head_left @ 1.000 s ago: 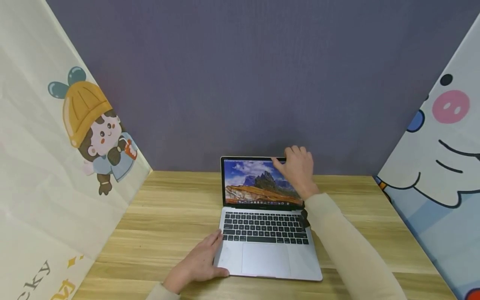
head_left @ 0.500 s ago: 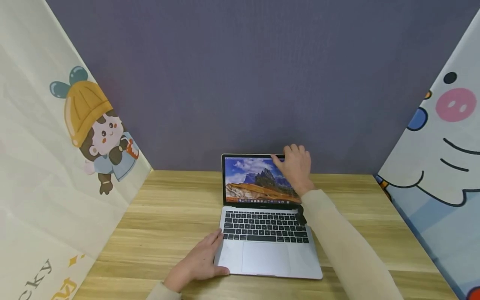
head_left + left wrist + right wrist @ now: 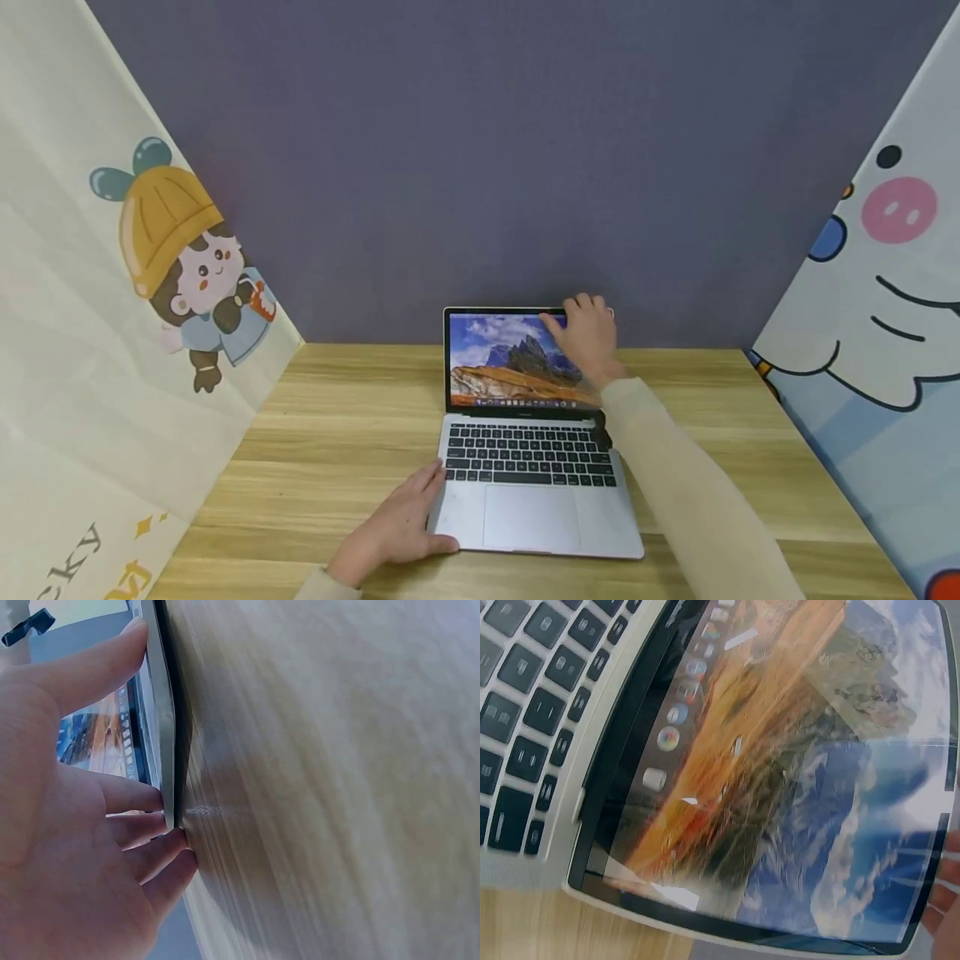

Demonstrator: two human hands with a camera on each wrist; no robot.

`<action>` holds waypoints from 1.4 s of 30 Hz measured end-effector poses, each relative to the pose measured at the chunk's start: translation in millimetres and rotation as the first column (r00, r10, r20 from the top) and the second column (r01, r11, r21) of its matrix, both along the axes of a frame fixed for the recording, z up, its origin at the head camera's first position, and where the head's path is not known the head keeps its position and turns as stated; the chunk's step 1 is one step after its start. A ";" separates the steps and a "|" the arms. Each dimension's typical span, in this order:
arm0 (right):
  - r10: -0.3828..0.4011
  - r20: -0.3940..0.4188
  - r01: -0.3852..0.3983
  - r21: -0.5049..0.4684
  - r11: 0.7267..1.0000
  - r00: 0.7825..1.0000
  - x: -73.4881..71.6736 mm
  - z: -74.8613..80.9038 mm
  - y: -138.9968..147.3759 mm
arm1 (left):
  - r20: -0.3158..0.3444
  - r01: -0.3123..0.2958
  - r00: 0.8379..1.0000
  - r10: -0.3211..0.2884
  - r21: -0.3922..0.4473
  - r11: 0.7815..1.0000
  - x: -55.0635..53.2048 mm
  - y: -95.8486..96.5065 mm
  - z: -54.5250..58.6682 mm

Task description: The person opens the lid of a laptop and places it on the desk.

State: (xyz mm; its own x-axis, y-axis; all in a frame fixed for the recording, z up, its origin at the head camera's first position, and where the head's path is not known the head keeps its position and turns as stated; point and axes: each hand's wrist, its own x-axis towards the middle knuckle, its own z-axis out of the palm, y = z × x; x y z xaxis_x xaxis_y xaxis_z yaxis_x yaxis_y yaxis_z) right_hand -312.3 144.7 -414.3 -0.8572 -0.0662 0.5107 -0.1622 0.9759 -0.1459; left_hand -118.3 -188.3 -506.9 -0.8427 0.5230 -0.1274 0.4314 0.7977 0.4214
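A silver laptop (image 3: 529, 517) sits unfolded on the wooden table, its lit screen (image 3: 502, 358) showing a mountain picture. My right hand (image 3: 588, 333) holds the lid's top edge near the right corner, thumb on the front bezel and fingers over the back. Only some of its fingers (image 3: 945, 889) show at the border of the right wrist view. At the base's front left corner rests my left hand (image 3: 401, 517), with its thumb along the front edge and its fingers against the left side. In the left wrist view those fingers (image 3: 169, 881) lie fairly straight against the edge.
The wooden table (image 3: 337, 417) runs back to a dark grey-blue panel (image 3: 480, 167). White side panels with cartoon prints, a child in a yellow hat (image 3: 198, 258) and a pink-nosed figure (image 3: 900, 208), flank it. A small black object (image 3: 602, 429) shows beside the right sleeve.
The lid's top edge stands slightly higher in the head view. My right hand has shifted a little left with it, showing the lid's corner. My left hand stays in place.
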 end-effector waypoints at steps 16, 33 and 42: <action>0.118 0.171 -0.131 0.071 0.989 0.978 16.0 13.0 15.3 | 0.017 -0.017 1.000 0.017 -0.001 1.000 -6.1 -0.8 0.8; 0.213 0.109 -0.209 -0.053 0.977 0.971 60.5 6.1 38.6 | 0.016 -0.082 0.997 0.081 0.007 0.997 -13.2 7.1 2.9; 0.179 0.113 -0.166 -0.114 0.980 0.977 91.2 -9.4 48.1 | -0.016 -0.129 0.991 0.130 0.025 0.991 -13.3 9.9 5.4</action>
State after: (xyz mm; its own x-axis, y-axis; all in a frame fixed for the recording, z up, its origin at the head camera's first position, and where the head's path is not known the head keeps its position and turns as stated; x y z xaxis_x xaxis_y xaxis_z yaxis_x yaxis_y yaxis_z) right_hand -221.1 192.8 -423.7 -0.8936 -0.1707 0.4151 -0.3014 0.9135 -0.2733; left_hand -131.5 -178.4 -501.5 -0.9056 0.4120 -0.1009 0.3324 0.8370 0.4347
